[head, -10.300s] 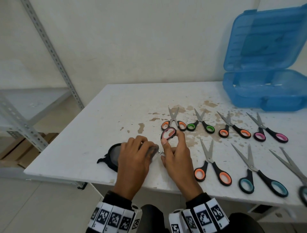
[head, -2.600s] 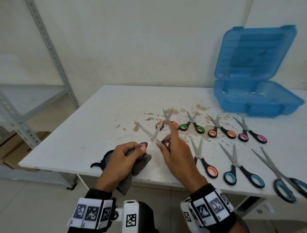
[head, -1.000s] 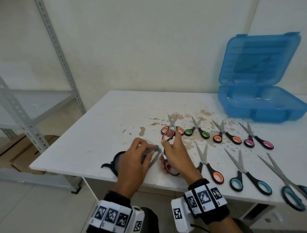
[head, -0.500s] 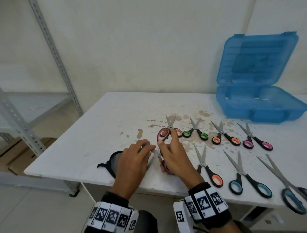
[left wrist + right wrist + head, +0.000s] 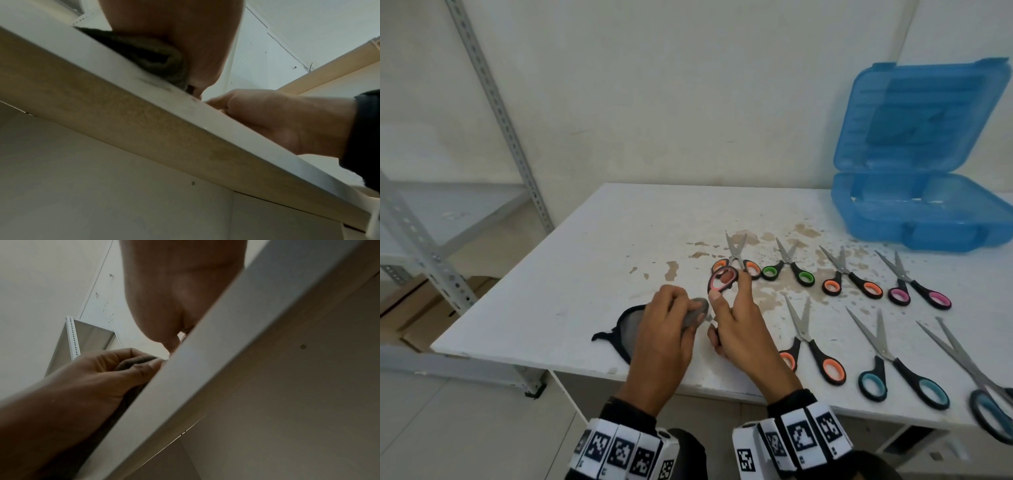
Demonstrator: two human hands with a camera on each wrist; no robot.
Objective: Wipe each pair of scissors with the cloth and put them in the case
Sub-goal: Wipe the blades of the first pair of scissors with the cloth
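Over table (image 5: pixel 585 260), left hand (image 5: pixel 664 339) clutches cloth (image 5: pixel 628 323), right hand (image 5: pixel 743 329) grips red-handled scissors (image 5: pixel 723 278)

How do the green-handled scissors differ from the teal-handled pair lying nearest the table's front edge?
The green-handled scissors look smaller, with short blades; the teal-handled scissors look larger, with long blades. The green pair lies in the far row, nearer the blue case; the teal pair lies in the near row. Both lie flat on the table, blades parted, with black handles, untouched by either hand.

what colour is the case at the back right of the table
Clear blue case, seen best in the head view.
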